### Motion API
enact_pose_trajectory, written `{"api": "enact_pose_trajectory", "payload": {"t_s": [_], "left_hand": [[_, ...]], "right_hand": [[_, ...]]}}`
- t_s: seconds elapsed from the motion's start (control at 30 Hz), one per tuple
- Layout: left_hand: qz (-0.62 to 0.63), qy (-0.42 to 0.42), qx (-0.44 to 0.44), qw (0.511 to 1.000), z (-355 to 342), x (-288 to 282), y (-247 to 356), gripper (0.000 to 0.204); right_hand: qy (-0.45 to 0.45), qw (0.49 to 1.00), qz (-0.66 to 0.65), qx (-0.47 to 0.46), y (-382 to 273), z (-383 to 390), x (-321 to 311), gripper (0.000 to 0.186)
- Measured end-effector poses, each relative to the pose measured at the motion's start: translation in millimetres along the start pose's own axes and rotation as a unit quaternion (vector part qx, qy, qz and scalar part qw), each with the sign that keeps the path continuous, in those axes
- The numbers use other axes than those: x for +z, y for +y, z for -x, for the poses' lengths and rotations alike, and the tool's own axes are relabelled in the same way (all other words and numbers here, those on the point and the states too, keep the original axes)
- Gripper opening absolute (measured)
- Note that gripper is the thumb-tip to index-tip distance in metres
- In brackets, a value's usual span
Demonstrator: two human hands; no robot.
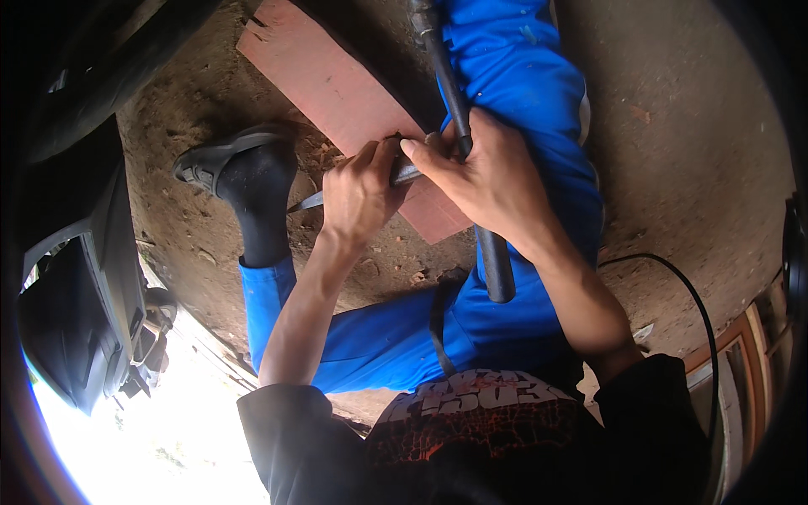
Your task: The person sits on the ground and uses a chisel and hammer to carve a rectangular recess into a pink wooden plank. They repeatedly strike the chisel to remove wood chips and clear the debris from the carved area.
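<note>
My left hand (pixel 364 187) is closed around a slim grey metal tool, which looks like a chisel (pixel 310 202). Its tapered end sticks out to the left of my fist, and its thicker shank shows between my hands. My right hand (pixel 505 177) grips a long black-handled hammer (pixel 497 273), its metal head partly cut off by the top edge. The right thumb reaches across to the shank beside my left fingers; some right fingertips are hidden. Beneath both hands lies a reddish wooden board (pixel 337 84), slanting from upper left to lower right.
My legs in blue trousers (pixel 522 93) spread around the board on the dirt floor (pixel 673 151). My foot wears a dark sandal (pixel 202 168). A black cable (pixel 703 307) curves at the right, near a wooden frame (pixel 749 379). Dark motorcycle-like bodywork (pixel 76 295) stands at the left.
</note>
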State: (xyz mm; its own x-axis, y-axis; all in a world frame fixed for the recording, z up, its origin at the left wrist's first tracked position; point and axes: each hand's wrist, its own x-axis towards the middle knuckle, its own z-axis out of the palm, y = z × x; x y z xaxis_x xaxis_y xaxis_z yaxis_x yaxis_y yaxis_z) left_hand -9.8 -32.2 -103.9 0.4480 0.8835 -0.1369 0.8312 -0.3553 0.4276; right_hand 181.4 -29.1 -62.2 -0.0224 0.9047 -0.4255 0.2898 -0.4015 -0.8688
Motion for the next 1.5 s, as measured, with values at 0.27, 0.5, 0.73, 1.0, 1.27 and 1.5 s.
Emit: {"api": "enact_pose_trajectory", "payload": {"t_s": [0.27, 0.5, 0.73, 1.0, 1.27, 1.5], "left_hand": [[0.050, 0.029, 0.022, 0.998, -2, 4, -9, 0.033], [0.062, 0.014, 0.033, 0.997, 0, 3, -19, 0.036], [0.103, 0.016, 0.038, 0.994, 4, -2, -20, 0.041], [0.126, 0.126, 0.000, 0.984, 27, -6, 12, 0.046], [0.101, 0.312, -0.035, 0.944, 59, 4, 51, 0.028], [0.236, 0.328, 0.095, 0.910, 23, 16, 90, 0.037]], "right_hand": [[0.025, 0.997, 0.064, -0.039, 8, 2, 7, 0.043], [-0.070, 0.996, 0.060, -0.003, 6, -5, 0, 0.044], [-0.103, 0.991, 0.080, -0.038, 11, -2, 0, 0.045], [-0.155, 0.979, 0.131, 0.006, -4, 29, -19, 0.037], [-0.136, 0.958, -0.036, 0.251, -42, 117, -78, 0.041], [-0.095, 0.973, -0.024, 0.208, -77, 156, -100, 0.041]]}}
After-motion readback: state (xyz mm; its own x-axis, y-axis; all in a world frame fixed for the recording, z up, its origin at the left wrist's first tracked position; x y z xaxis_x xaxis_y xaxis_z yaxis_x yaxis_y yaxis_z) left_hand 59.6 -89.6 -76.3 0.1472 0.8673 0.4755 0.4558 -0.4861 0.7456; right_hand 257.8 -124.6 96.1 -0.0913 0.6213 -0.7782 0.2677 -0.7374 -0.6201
